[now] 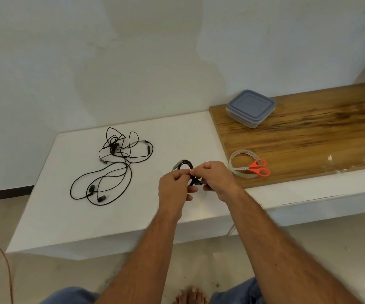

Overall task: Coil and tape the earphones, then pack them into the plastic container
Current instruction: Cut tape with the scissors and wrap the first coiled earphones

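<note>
1. Head view. The left hand (174,189) and the right hand (215,179) are held together above the white slab table (67,216), thumbs and forefingers meeting at the top of a small coiled pair of black wired earphones (185,166). Both hands are clamped on this coil.
2. The coil stands roughly upright between the hands, its ring facing the camera; a pale strip lies across its upper left, by the left fingertips. Whether this is tape I cannot tell. Dark ends of the coil show below, between the two palms.
3. Left of the left hand, well apart, lies a loose tangle of black earphone cables (113,165) flat on the white top; its long axis runs away from the person, with earbuds at the near end.
4. Just right of the right hand, a roll of clear adhesive tape (232,160) lies flat on the brown wood-grain board (309,139), with orange-handled scissors (257,167) laid across it, blades pointing toward the right hand.
5. Beyond the right hand, farther back on the board, sits the clear square plastic container with a grey-blue lid (251,108), lid on.
6. Open white surface lies below and left of the hands, up to the near table edge.
7. Pale wall (133,51) behind; glossy floor below.
</note>
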`<action>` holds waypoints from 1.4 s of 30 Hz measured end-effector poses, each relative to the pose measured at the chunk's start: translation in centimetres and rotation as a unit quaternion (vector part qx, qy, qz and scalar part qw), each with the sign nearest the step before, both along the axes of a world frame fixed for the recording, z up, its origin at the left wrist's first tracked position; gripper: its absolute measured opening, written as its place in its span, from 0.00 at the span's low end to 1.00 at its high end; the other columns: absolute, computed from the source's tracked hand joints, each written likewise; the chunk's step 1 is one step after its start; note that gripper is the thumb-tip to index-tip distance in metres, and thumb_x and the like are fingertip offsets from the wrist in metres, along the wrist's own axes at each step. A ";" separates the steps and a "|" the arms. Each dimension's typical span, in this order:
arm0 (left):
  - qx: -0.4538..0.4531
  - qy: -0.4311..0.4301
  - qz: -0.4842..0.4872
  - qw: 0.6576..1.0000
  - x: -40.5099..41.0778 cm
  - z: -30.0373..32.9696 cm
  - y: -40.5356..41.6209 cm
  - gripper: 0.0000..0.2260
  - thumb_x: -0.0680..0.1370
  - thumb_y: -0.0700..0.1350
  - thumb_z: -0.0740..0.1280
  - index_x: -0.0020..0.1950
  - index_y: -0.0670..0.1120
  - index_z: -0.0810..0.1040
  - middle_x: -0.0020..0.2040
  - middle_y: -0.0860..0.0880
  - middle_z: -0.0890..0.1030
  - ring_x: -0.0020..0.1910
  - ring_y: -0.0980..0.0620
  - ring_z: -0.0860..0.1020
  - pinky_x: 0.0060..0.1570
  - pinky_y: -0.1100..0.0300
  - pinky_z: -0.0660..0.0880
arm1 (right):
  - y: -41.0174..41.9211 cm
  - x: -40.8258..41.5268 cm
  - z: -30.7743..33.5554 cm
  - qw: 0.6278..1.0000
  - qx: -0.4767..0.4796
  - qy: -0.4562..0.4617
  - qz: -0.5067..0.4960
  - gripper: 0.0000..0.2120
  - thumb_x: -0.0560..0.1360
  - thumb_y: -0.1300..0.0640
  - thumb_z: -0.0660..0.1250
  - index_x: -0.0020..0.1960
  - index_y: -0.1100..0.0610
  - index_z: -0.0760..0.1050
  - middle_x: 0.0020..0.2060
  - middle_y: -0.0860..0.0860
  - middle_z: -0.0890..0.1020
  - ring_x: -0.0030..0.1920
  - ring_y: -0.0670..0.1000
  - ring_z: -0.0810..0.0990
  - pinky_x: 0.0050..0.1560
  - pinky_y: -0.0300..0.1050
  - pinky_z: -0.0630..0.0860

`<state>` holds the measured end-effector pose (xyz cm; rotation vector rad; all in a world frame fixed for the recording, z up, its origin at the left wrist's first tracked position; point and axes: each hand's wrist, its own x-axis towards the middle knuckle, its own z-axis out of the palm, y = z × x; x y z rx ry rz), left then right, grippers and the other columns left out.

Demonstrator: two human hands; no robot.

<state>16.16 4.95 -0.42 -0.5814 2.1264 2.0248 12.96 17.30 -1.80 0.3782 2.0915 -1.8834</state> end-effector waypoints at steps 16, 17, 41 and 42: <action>0.066 -0.114 0.092 0.987 -1.2 -1.9 -3.4 0.19 0.79 0.59 0.64 0.50 0.43 0.77 0.43 0.47 0.80 0.28 0.54 0.68 0.24 0.64 0.62 | -0.1 -0.3 0.4 1.000 -0.008 -0.006 -0.008 0.06 0.72 0.61 0.71 0.37 0.59 0.77 0.33 0.52 0.77 0.26 0.45 0.69 0.30 0.41 0.70; 0.101 -0.138 0.072 0.983 -1.3 -1.9 -3.4 0.21 0.79 0.61 0.62 0.51 0.43 0.77 0.43 0.47 0.82 0.27 0.55 0.68 0.23 0.64 0.61 | -0.1 -0.3 0.3 1.000 -0.018 -0.010 -0.008 0.06 0.72 0.61 0.72 0.37 0.59 0.77 0.33 0.52 0.77 0.26 0.46 0.68 0.29 0.41 0.69; 0.005 -0.076 0.038 0.996 -1.8 -3.5 -3.1 0.03 0.76 0.42 0.71 0.44 0.44 0.81 0.39 0.47 0.84 0.34 0.54 0.82 0.28 0.61 0.72 | -0.6 -0.4 -1.2 0.996 0.048 -0.068 -0.018 0.04 0.73 0.61 0.70 0.43 0.63 0.78 0.36 0.60 0.83 0.28 0.53 0.82 0.32 0.44 0.75; -0.023 -0.066 0.037 0.997 -1.8 -3.7 -3.0 0.03 0.76 0.42 0.71 0.44 0.44 0.82 0.37 0.47 0.84 0.33 0.53 0.81 0.29 0.60 0.74 | -0.7 -0.5 -1.6 0.995 0.069 -0.065 -0.021 0.05 0.72 0.61 0.70 0.41 0.63 0.78 0.38 0.63 0.84 0.30 0.56 0.83 0.32 0.46 0.76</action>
